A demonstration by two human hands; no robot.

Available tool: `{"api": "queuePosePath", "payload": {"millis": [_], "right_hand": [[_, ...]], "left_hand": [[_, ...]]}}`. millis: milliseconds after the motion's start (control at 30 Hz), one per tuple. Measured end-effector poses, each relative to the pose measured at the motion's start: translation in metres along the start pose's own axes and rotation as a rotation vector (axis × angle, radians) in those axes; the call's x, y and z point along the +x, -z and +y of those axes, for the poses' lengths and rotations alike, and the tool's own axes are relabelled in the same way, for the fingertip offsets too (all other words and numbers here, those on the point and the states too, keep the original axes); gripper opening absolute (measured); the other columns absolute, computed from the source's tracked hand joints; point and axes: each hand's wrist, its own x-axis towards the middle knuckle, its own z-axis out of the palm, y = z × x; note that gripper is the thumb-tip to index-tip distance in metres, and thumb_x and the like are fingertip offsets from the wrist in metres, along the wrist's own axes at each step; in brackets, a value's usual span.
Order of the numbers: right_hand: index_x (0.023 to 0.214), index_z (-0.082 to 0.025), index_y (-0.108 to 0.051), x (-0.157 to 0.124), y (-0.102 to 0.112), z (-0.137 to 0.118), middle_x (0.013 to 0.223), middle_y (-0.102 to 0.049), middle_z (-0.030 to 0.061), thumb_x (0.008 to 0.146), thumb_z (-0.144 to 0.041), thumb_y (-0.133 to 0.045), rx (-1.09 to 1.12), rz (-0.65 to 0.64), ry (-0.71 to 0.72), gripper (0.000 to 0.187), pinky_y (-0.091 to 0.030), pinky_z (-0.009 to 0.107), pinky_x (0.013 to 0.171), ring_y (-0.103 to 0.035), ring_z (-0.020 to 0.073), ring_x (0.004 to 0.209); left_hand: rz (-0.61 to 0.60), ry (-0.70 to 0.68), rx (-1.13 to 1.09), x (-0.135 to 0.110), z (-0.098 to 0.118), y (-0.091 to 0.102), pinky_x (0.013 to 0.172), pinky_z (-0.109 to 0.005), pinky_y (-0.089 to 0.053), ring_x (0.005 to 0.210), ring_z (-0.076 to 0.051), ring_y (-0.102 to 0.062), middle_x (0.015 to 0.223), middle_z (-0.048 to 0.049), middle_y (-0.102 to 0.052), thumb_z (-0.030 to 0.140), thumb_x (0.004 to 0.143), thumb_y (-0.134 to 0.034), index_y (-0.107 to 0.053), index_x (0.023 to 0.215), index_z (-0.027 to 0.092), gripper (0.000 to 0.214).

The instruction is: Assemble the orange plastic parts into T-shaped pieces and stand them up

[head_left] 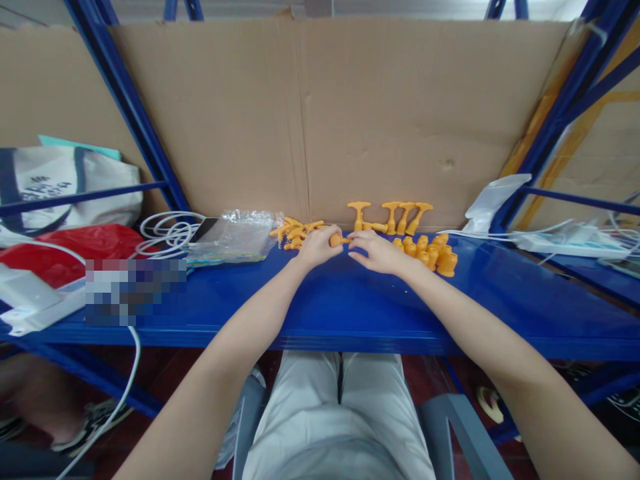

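My left hand (320, 247) is closed around a small orange plastic part (337, 240) above the blue shelf. My right hand (375, 251) meets it from the other side, its fingertips at the part's narrow end; the fingers partly hide the contact. Just left of my left hand lies a pile of thin orange handle pieces (295, 232). Behind my right hand stand several orange T-shaped pieces (406, 215), with another T-shaped piece (359, 215) standing a little to their left and one lying beside it. Close to my right wrist is a cluster of short orange cylindrical pieces (434, 253).
Clear plastic bags (235, 237) and coiled white cable (167, 233) lie on the left, near a red bag (75, 250) and power strip (45, 307). A cardboard sheet (350, 120) closes off the back. Blue posts (135, 113) frame the shelf (350, 300).
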Motion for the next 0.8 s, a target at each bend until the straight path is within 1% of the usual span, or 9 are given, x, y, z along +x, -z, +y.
{"api": "queuePosePath", "payload": {"millis": [67,133,267,333,433,500,633,733,800], "right_hand": [[0.113,-0.019,-0.071,-0.001,-0.005,-0.004,0.132,-0.064,0.0155,0.092,-0.023,-0.057,-0.081,-0.044,0.01,0.026,-0.04,0.059,0.112,-0.058,0.031,0.127],[0.124,-0.019,-0.068,-0.002,-0.008,-0.006,0.137,-0.062,0.0157,0.092,-0.019,-0.055,-0.143,-0.057,0.008,0.034,-0.037,0.061,0.114,-0.055,0.0312,0.13],[0.132,-0.019,-0.065,-0.002,-0.006,-0.008,0.142,-0.058,0.0169,0.093,-0.016,-0.051,-0.221,-0.047,0.001,0.042,-0.035,0.064,0.114,-0.053,0.0326,0.133],[0.133,-0.019,-0.065,-0.001,-0.005,-0.008,0.142,-0.058,0.017,0.094,-0.015,-0.048,-0.237,-0.027,-0.011,0.043,-0.036,0.064,0.113,-0.054,0.0329,0.132],[0.136,-0.018,-0.063,0.0,-0.006,-0.004,0.142,-0.057,0.0184,0.094,-0.016,-0.045,-0.221,0.023,-0.053,0.046,-0.038,0.063,0.111,-0.054,0.0335,0.131],[0.14,-0.016,-0.061,0.0,-0.006,0.004,0.143,-0.056,0.0197,0.094,-0.017,-0.044,-0.183,0.072,-0.106,0.048,-0.042,0.06,0.11,-0.054,0.0337,0.132],[0.14,-0.014,-0.061,0.001,0.002,0.032,0.143,-0.056,0.0197,0.091,-0.02,-0.047,-0.095,0.214,-0.241,0.051,-0.043,0.052,0.111,-0.053,0.0321,0.134],[0.137,-0.016,-0.064,0.003,0.021,0.059,0.14,-0.061,0.0167,0.087,-0.018,-0.052,-0.045,0.322,-0.397,0.052,-0.045,0.049,0.11,-0.06,0.0296,0.127],[0.137,-0.01,-0.063,0.004,0.039,0.075,0.136,-0.064,0.0182,0.086,-0.016,-0.051,-0.024,0.337,-0.575,0.052,-0.048,0.045,0.107,-0.065,0.0276,0.118]], "left_hand": [[0.001,-0.044,0.05,-0.001,0.002,0.001,0.077,-0.029,-0.051,0.089,-0.021,-0.068,0.094,-0.0037,-0.073,0.021,0.076,-0.065,-0.067,0.1,0.021,0.024],[0.01,-0.075,0.098,-0.002,0.006,0.004,0.08,-0.029,-0.053,0.096,-0.021,-0.068,0.102,-0.0048,-0.072,0.021,0.079,-0.062,-0.067,0.106,0.022,0.027],[0.036,-0.091,0.128,-0.003,0.017,0.008,0.079,-0.028,-0.054,0.1,-0.02,-0.068,0.114,-0.0067,-0.069,0.019,0.087,-0.055,-0.064,0.123,0.023,0.038],[0.073,-0.128,0.083,-0.003,0.021,0.009,0.081,-0.027,-0.054,0.106,-0.019,-0.067,0.12,-0.0074,-0.066,0.018,0.089,-0.051,-0.058,0.134,0.023,0.046],[0.178,-0.208,-0.025,-0.002,0.023,0.007,0.092,-0.03,-0.054,0.12,-0.02,-0.06,0.135,-0.0095,-0.06,0.019,0.09,-0.051,-0.043,0.147,0.023,0.058],[0.228,-0.226,-0.089,-0.001,0.02,0.004,0.096,-0.032,-0.053,0.12,-0.02,-0.06,0.14,-0.0112,-0.056,0.02,0.089,-0.052,-0.036,0.151,0.023,0.064],[0.226,-0.18,-0.156,-0.001,0.012,-0.002,0.091,-0.033,-0.055,0.099,-0.017,-0.065,0.136,-0.0128,-0.058,0.02,0.089,-0.053,-0.032,0.151,0.02,0.066],[0.213,-0.151,-0.156,-0.002,0.009,-0.005,0.091,-0.033,-0.055,0.094,-0.016,-0.065,0.13,-0.0115,-0.061,0.017,0.087,-0.053,-0.037,0.148,0.02,0.064],[0.214,-0.142,-0.153,-0.002,0.008,-0.006,0.093,-0.033,-0.054,0.096,-0.016,-0.065,0.128,-0.0108,-0.062,0.015,0.086,-0.053,-0.04,0.146,0.02,0.061]]}}
